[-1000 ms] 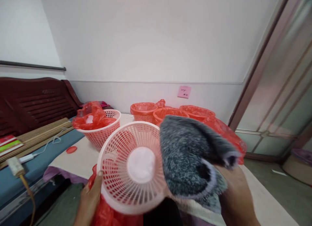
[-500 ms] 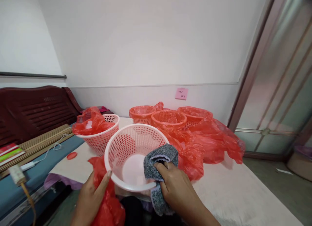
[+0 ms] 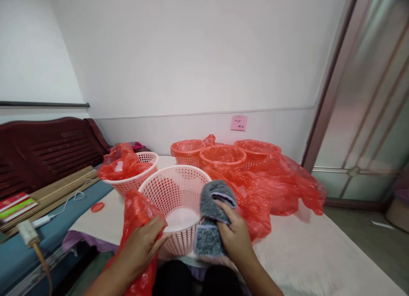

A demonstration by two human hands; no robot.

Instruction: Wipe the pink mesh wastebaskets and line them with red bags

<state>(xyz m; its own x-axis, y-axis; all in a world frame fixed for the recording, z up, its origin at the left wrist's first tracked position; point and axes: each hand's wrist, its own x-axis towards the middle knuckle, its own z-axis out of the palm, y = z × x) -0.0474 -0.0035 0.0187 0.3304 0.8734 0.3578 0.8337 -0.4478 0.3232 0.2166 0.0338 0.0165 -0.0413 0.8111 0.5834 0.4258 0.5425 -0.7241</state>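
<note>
A pale pink perforated plastic basket (image 3: 155, 193) stands at the near edge of the table, its inside visible from above. My left hand (image 3: 143, 240) is closed around a crumpled red plastic bag (image 3: 136, 208) at the basket's front left rim; the bag hangs down below the hand. My right hand (image 3: 233, 234) grips a folded grey fleecy cloth (image 3: 211, 240) with a light edge. The cloth lies over the basket's right rim and hangs along its outer side, hiding that part of the rim.
Another pink basket (image 3: 128, 186) holding a red bag (image 3: 119, 164) stands behind left. Several bag-lined baskets (image 3: 223, 165) stand by the wall, with loose red plastic (image 3: 281, 189) spreading rightward. A red disc (image 3: 97, 207) lies left on the table (image 3: 303, 253). A power strip (image 3: 28, 234) sits beyond.
My left hand has moved right along the rim toward the front, raising the red bag. The cloth has shifted right, more outside the basket. More of the basket's front outer wall shows.
</note>
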